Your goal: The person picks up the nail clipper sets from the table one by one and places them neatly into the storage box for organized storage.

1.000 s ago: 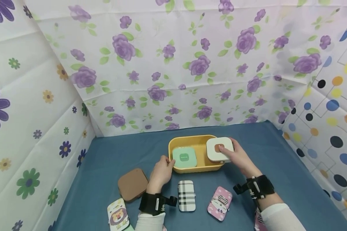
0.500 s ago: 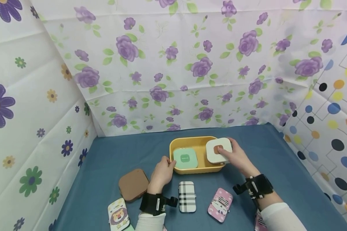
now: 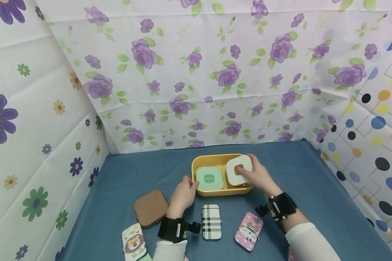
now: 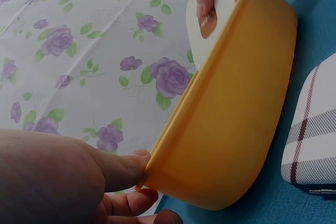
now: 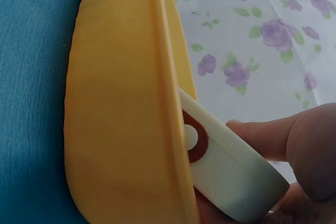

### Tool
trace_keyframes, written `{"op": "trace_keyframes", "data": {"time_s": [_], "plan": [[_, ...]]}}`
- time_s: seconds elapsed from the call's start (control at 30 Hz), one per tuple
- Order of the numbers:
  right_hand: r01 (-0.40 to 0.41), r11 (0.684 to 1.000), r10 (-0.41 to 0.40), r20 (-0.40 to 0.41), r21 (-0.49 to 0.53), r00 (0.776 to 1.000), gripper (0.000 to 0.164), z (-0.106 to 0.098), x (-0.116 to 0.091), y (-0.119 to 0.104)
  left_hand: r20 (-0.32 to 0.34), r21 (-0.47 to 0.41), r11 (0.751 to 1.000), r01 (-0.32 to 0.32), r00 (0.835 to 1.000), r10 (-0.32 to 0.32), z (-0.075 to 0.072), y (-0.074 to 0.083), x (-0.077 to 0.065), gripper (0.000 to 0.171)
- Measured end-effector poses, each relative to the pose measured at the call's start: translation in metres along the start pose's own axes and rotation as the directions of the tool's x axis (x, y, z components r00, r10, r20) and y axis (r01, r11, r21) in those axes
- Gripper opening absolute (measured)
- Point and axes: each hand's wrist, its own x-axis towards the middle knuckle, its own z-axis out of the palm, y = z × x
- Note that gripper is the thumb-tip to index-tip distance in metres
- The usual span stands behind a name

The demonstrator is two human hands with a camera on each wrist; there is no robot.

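Observation:
A yellow plastic bin (image 3: 215, 193) stands in the middle of the blue surface. My left hand (image 3: 183, 194) pinches its left rim, thumb on top and fingers below in the left wrist view. At the bin's right end my right hand (image 3: 260, 177) grips a white square case (image 3: 234, 168) with rounded corners and a brown label. The right wrist view shows this case (image 5: 236, 166) tilted, one end below the rim, with a round button on a brown patch. A mint-green square case (image 3: 209, 185) lies flat in the bin's left half.
Nearer me lie a brown square case (image 3: 151, 208), a lion-print case (image 3: 134, 242), a black-and-white plaid case (image 3: 211, 224) and a pink case (image 3: 248, 232). Another pink item (image 3: 292, 255) shows partly beside the right sleeve. Flowered cloth (image 3: 183, 72) walls the back.
My right hand has moved left with the white case, bringing it from over the bin's right rim further into the right half. The left hand stays on the rim.

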Motion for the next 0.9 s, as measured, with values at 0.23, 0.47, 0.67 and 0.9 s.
{"op": "trace_keyframes", "data": {"time_s": [0.23,0.47,0.67,0.9], "plan": [[0.006,0.997,-0.006,0.001,-0.079,1.000,0.082,0.012,0.005,-0.005,-0.002,-0.008,1.000,-0.003,1.000,0.003,0.000,0.000,0.001,0.026],[0.003,0.994,-0.002,0.009,-0.109,1.000,0.082,0.020,0.008,-0.007,-0.002,-0.009,1.000,0.001,1.000,-0.001,0.000,-0.001,0.001,0.026],[0.005,0.993,-0.004,0.006,-0.121,1.000,0.081,0.023,0.009,-0.008,-0.003,-0.008,1.000,0.007,1.000,-0.007,0.001,0.000,0.001,0.027],[-0.001,0.984,0.000,-0.006,-0.179,1.000,0.082,0.023,0.007,-0.014,-0.004,-0.005,1.000,0.003,1.000,-0.003,0.001,-0.001,0.002,0.026]]}}
